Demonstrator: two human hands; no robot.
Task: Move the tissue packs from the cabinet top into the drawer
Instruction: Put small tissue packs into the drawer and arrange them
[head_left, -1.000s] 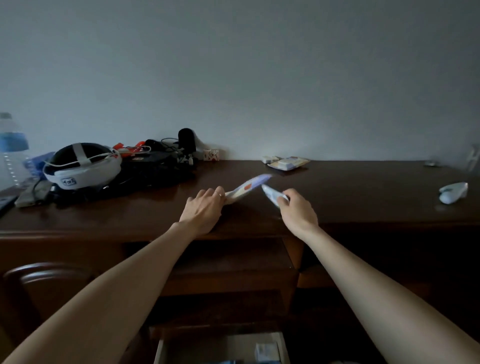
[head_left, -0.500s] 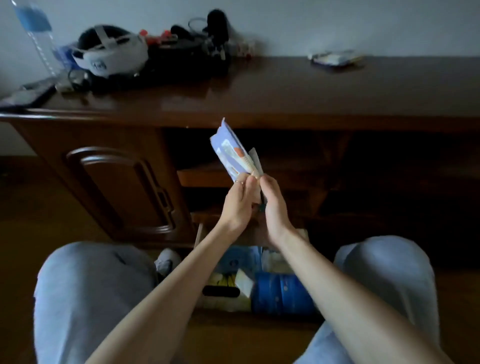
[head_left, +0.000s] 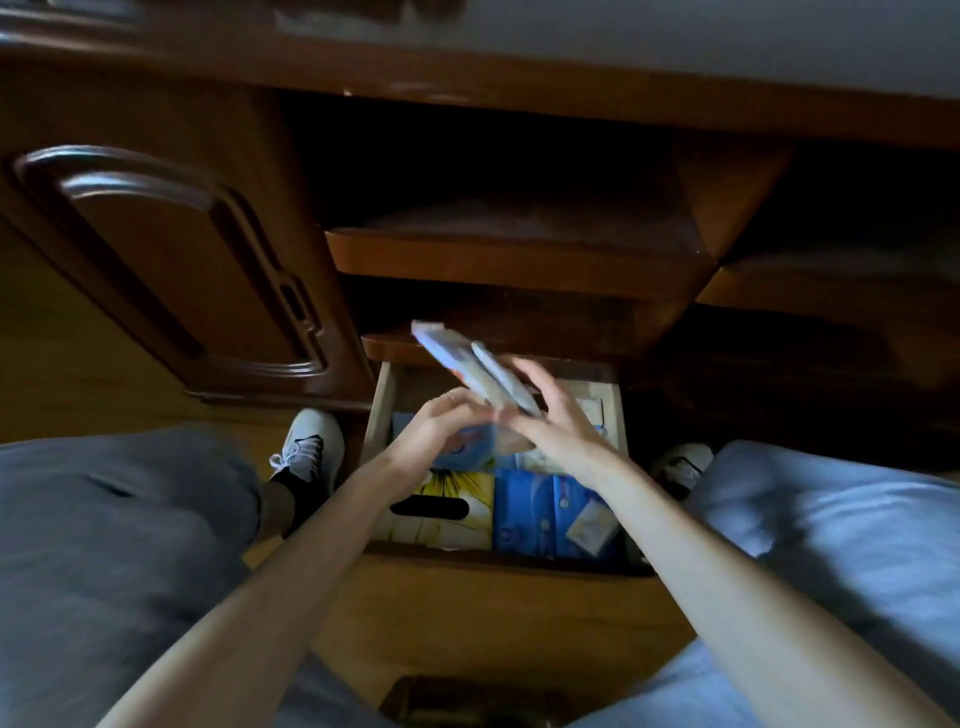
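Hands (head_left: 498, 421) together, clutching tissue packs (head_left: 467, 366)

Dim, motion-blurred, wide-angle edge distortion, deep shadows

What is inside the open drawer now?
In the drawer: a yellow tissue box and a blue pack, side by side. Both hands, left and right, with the tissue packs, cover the back part.

Pale blue tissue packs (head_left: 467, 364); yellow box (head_left: 441, 506); dark brown cabinet (head_left: 156, 234).
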